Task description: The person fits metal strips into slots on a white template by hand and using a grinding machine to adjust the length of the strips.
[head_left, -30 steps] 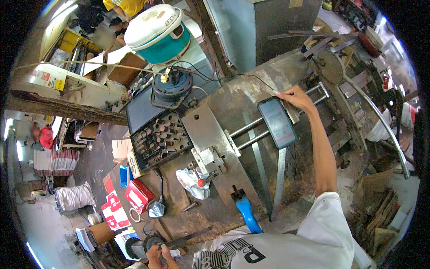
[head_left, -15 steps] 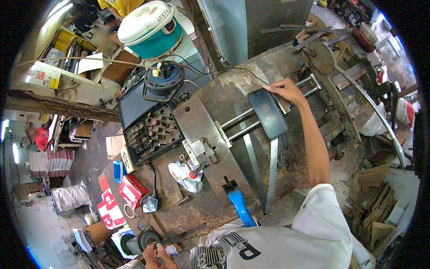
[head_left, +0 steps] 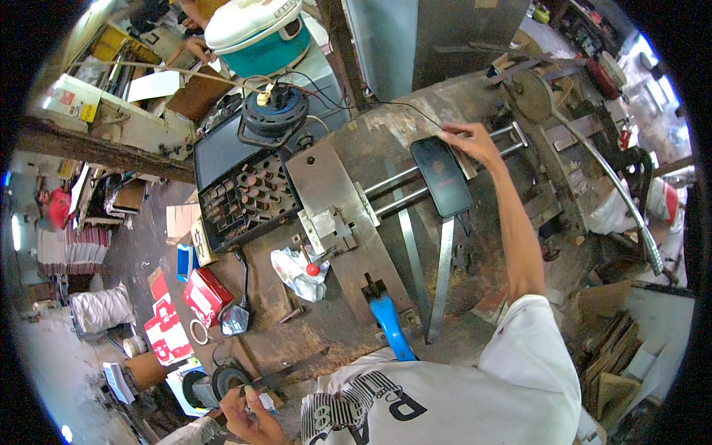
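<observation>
A black smartphone [head_left: 442, 178] lies across two parallel steel rods [head_left: 400, 194] on the workbench. My right hand [head_left: 475, 143] is at its far edge, thumb and fingers closed together. A thin black cable [head_left: 409, 110] runs to these fingertips; whether they grip it or the phone's edge I cannot tell. Low at the left, my left hand [head_left: 251, 417] is closed in a pinch beside a grinding wheel [head_left: 230, 380]. Something small and dark shows at its fingertips, too small to name. A blue-handled tool [head_left: 389, 326] stands between me and the steel plate [head_left: 326, 174].
An open case of metal pieces [head_left: 248, 196] sits left of the plate. Nearer lie a red box [head_left: 205, 297], a white rag with a red knob [head_left: 300, 274] and a hammer [head_left: 291, 304]. Two flat steel strips [head_left: 443, 278] extend toward me. A cable reel [head_left: 274, 111] stands behind.
The whole view has shifted slightly. My left hand has moved a little left, its fingers still pinched. My right hand stays at the phone's far edge.
</observation>
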### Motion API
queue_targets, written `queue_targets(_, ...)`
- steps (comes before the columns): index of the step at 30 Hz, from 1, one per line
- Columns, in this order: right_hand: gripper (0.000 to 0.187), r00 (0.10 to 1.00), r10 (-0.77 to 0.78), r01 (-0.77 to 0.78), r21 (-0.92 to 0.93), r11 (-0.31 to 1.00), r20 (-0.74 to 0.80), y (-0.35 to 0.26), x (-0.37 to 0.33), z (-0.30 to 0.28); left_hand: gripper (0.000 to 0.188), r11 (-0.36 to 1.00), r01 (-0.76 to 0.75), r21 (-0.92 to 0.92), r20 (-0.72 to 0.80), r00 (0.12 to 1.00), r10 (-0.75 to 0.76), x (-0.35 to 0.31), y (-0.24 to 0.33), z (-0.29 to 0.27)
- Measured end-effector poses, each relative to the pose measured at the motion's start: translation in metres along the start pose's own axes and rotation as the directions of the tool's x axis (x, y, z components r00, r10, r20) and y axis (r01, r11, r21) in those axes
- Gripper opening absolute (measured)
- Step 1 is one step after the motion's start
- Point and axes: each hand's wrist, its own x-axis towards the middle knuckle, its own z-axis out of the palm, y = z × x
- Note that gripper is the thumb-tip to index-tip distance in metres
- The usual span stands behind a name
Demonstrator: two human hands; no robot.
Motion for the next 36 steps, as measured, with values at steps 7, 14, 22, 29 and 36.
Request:
queue_targets(7,0.016,0.927,-0.325,0.360,0.194,0.913,-0.189,-0.203,-0.169,0.086,0.010,0.988,-0.122,0.097,-0.089,0.987,0.131,0.007,-0.010,-0.022)
queue_targets(14,0.027,0.740,-0.556,0.525,0.193,0.829,0.378,-0.282,-0.321,0.221,0.012,0.950,0.055,-0.308,-0.211,0.970,-0.124,-0.013,-0.051,-0.069)
queue_targets(22,0.023,0.947,0.001,-0.283,0.836,0.471,0.320,-0.318,-0.432,0.320,0.012,0.460,0.358,-0.813,0.225,0.921,-0.319,0.004,-0.091,-0.103)
queue_targets(29,0.022,0.736,0.641,0.157,0.976,0.152,-0.218,-0.285,-0.559,0.322,0.016,0.604,0.485,-0.632,0.719,0.657,0.226,-0.038,-0.069,-0.102)
queue_targets(36,0.029,0.301,0.832,0.383,0.858,0.342,-0.466,-0.252,-0.732,0.347,0.019,0.826,0.391,-0.406,0.914,0.191,0.359,-0.149,-0.083,-0.091)
